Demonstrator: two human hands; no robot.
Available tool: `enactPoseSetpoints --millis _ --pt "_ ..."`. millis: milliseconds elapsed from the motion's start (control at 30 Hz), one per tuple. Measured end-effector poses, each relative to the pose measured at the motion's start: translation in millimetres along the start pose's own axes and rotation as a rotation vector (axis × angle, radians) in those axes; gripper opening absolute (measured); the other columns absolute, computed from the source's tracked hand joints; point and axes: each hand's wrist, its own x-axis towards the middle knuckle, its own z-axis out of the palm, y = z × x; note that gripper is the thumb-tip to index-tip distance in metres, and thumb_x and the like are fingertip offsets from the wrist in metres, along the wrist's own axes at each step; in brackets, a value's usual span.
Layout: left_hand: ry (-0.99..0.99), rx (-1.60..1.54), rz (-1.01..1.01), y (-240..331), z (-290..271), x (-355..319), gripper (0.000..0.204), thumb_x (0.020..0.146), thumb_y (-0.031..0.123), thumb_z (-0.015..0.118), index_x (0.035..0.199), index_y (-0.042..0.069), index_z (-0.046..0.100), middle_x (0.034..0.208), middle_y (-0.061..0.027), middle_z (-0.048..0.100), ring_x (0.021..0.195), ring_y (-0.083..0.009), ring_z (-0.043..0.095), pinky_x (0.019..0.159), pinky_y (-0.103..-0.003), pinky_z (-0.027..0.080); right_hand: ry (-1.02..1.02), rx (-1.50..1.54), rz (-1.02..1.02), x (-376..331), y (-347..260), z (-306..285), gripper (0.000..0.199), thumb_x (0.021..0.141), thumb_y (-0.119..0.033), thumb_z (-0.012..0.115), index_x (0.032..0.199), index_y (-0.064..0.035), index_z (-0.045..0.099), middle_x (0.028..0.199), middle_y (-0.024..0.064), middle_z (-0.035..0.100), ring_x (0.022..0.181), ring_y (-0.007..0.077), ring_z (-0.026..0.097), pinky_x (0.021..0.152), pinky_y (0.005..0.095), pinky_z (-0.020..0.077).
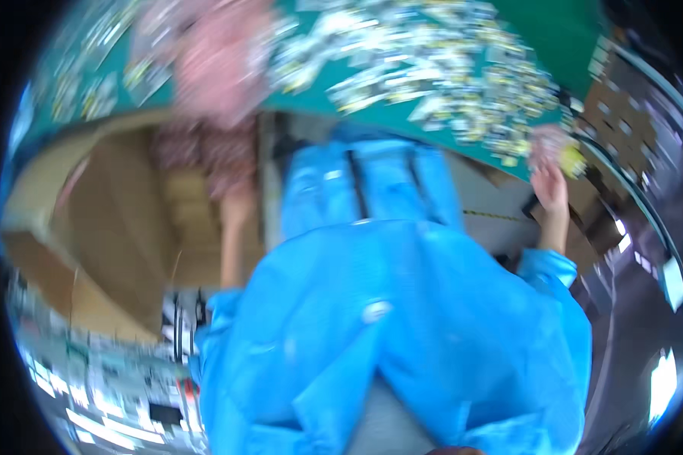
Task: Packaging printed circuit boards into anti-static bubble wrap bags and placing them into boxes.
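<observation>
My left hand (236, 202) reaches over an open cardboard box at the left, strongly blurred. Its fingers are lost against a dark red speckled bundle (234, 155), so its grip is unclear. Just above, a pale pink plastic bag (220, 72), smeared by motion, lies across the table's near edge. My right hand (550, 186) is raised at the table's right edge, its fingers closed on a pinkish clear packet (548, 142). Beside those fingers is a yellow item (572, 161), too blurred to name. Many small white-and-yellow packets (425, 72) lie spread over the green table (311, 95).
The cardboard box (121, 212) stands below the table edge on my left, flaps spread. A blue garment (402, 303) covers my body and lap. Brown cartons (618, 125) stand beyond the table's right end, near a curved rail (636, 189).
</observation>
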Motion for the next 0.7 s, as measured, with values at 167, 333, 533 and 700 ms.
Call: enactPoseSetpoints --millis 167,333,533,700 --pt "0.340 -1.089 -0.556 81 -27 16 0.023 0.105 0.024 0.050 0.106 0.003 0.061 0.089 -0.0067 0.067 0.067 -0.0109 0.059 0.059 -0.022 0.048 0.419 -0.259 -0.570 66 -150 -47 0.038 0.100 -0.024 0.057 0.131 -0.0010 0.054 0.123 0.0148 0.064 0.109 0.0267 0.064 0.097 0.0370 0.0519" --pt "0.327 -0.945 -0.491 214 -49 36 0.020 0.104 0.022 0.051 0.102 0.006 0.062 0.082 -0.0023 0.063 0.064 -0.0060 0.051 0.054 -0.020 0.040 0.613 -0.493 -0.622 202 -293 -134 0.034 0.094 -0.019 0.067 0.121 -0.0018 0.057 0.113 0.0118 0.067 0.103 0.0206 0.065 0.086 0.0334 0.0537" --pt "0.330 -0.498 -0.481 342 -103 61 0.023 0.102 0.025 0.054 0.095 0.006 0.064 0.084 0.0000 0.061 0.069 -0.0073 0.052 0.059 -0.023 0.042 0.764 -0.615 -0.658 311 -367 -187 0.046 0.089 -0.021 0.074 0.124 -0.0020 0.051 0.116 0.0059 0.063 0.103 0.0161 0.061 0.084 0.0305 0.0530" --pt "0.308 -0.542 0.226 567 -207 144 0.024 0.095 0.021 0.050 0.093 0.001 0.065 0.095 -0.0144 0.060 0.087 -0.0242 0.057 0.078 -0.036 0.049 0.886 -0.648 -0.568 349 -391 -217 0.066 0.085 -0.025 0.080 0.134 -0.0003 0.044 0.123 0.0075 0.055 0.112 0.0189 0.057 0.085 0.0319 0.0541"
